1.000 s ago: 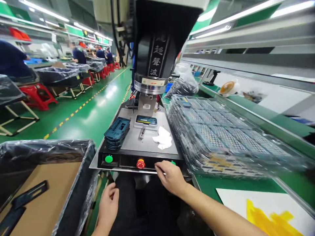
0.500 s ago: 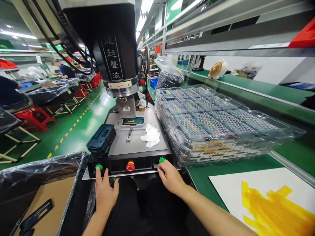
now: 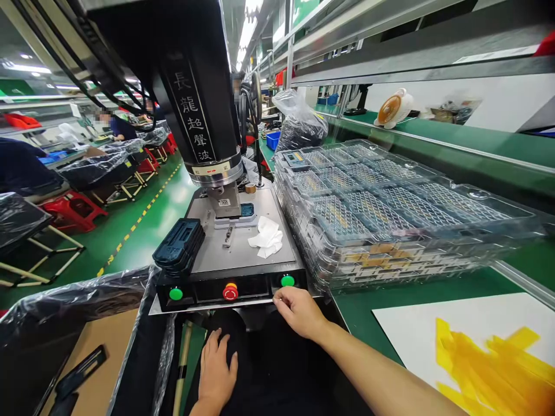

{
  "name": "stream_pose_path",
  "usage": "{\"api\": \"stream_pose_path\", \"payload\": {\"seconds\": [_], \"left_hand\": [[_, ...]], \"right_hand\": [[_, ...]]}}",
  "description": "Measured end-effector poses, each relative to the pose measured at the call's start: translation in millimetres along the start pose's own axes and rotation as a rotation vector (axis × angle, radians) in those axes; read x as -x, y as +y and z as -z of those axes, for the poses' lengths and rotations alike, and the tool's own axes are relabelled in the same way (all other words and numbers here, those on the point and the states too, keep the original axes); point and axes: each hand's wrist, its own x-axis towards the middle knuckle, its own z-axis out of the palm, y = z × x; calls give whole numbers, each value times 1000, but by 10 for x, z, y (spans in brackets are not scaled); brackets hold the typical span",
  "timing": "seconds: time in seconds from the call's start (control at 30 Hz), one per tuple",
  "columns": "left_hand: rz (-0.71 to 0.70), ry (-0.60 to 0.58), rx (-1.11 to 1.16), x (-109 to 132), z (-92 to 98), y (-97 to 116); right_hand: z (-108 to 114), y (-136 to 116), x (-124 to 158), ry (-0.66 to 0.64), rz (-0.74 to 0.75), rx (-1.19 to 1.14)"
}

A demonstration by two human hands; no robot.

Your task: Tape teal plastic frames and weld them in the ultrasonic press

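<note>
My left hand (image 3: 217, 370) rests over my dark-clothed leg, fingers apart and holding nothing. Just below the right green button (image 3: 287, 281), my right hand (image 3: 299, 312) is at the machine's front edge with its fingers curled; whether anything is in them is hidden. The left green button (image 3: 176, 293) and a red button (image 3: 230, 291) are untouched. On the metal plate (image 3: 234, 254), the press's metal head (image 3: 225, 201) is down on a dark part (image 3: 247, 210) in a pale fixture. A stack of dark plastic parts (image 3: 177, 242) stands at the plate's left, a crumpled white cloth (image 3: 266, 236) at its right.
Stacked clear trays (image 3: 373, 219) stand on the green table at right, beside a white sheet (image 3: 411, 323) with yellow strips. At lower left is a plastic-lined box (image 3: 143, 312) holding dark parts. A small fan (image 3: 393, 108) is behind. People sit at far left.
My left hand has left the left green button and moved down and right. My right hand has slipped down off the right green button. The press head has come down onto the part.
</note>
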Motion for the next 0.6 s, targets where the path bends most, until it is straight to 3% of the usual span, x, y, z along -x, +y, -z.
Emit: {"api": "stream_pose_path", "payload": {"seconds": [0.4, 0.6], "left_hand": [[74, -79, 24, -24, 72, 61], [80, -78, 94, -19, 111, 55]], "right_hand": [[-6, -20, -9, 69, 44, -18], [104, -344, -391, 168, 114, 57]]}}
